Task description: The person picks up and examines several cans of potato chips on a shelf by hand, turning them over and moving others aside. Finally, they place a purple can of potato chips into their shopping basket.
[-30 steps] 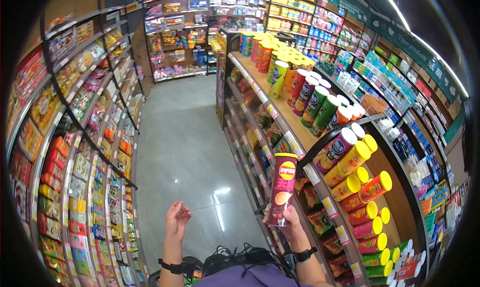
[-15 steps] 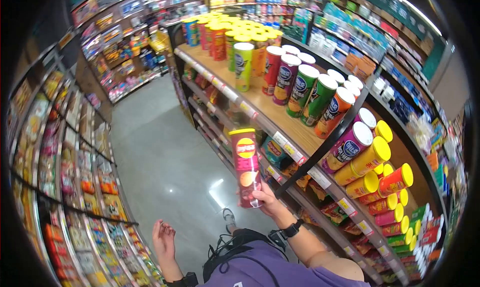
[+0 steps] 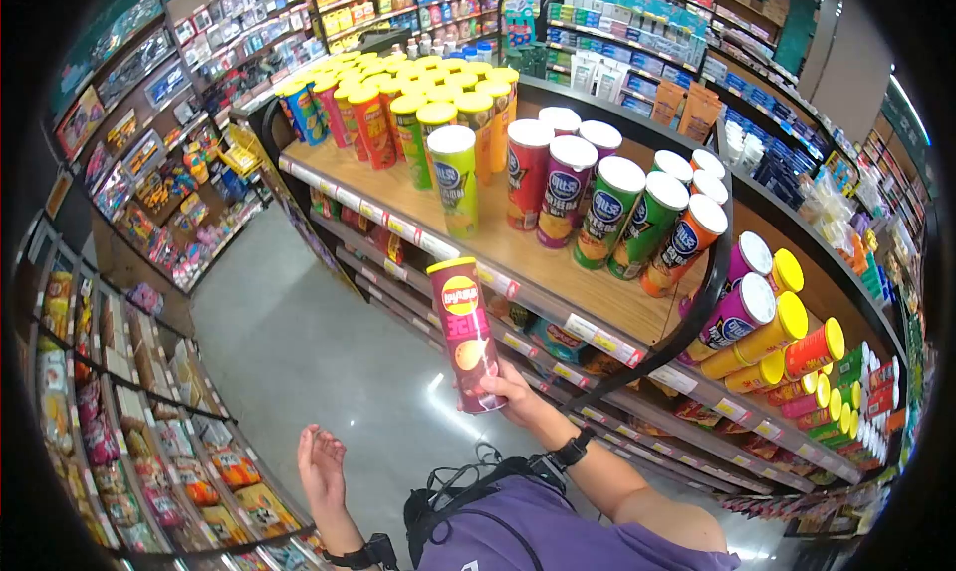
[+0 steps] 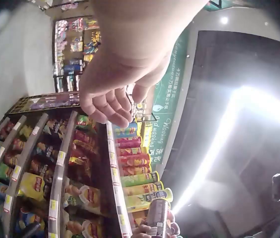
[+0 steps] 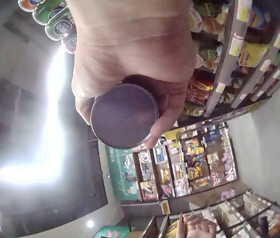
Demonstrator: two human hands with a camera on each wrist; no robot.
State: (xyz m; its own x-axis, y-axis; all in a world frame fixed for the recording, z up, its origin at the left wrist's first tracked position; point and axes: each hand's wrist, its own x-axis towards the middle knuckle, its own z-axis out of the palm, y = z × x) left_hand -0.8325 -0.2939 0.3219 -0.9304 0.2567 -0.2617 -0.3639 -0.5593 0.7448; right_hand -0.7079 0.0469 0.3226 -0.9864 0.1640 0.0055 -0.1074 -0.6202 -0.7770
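Observation:
My right hand [image 3: 511, 392] grips the lower part of a dark red chip canister [image 3: 464, 337] with a yellow lid, held upright with a slight tilt in front of the shelf edge. In the right wrist view the fingers wrap round the canister's round base [image 5: 124, 115]. My left hand [image 3: 324, 461] hangs in the air over the aisle, its fingers loosely bent and holding nothing; the left wrist view shows the same hand [image 4: 115, 89] from behind the wrist. Just beyond the held canister, a lime green canister [image 3: 453, 183] with a white lid stands on the wooden shelf top [image 3: 398, 198].
Several yellow-lidded canisters [image 3: 373, 123] stand at the shelf's left, white-lidded ones [image 3: 607, 213] at its right. A black rail [image 3: 687, 342] curves round the corner, with more canisters lying beyond it. Snack racks [image 3: 159, 452] line the left side; grey floor [image 3: 269, 302] runs between.
The head view has turned right and closer to the shelf top. My right hand has carried the canister along, still gripping it. The left hand stays empty.

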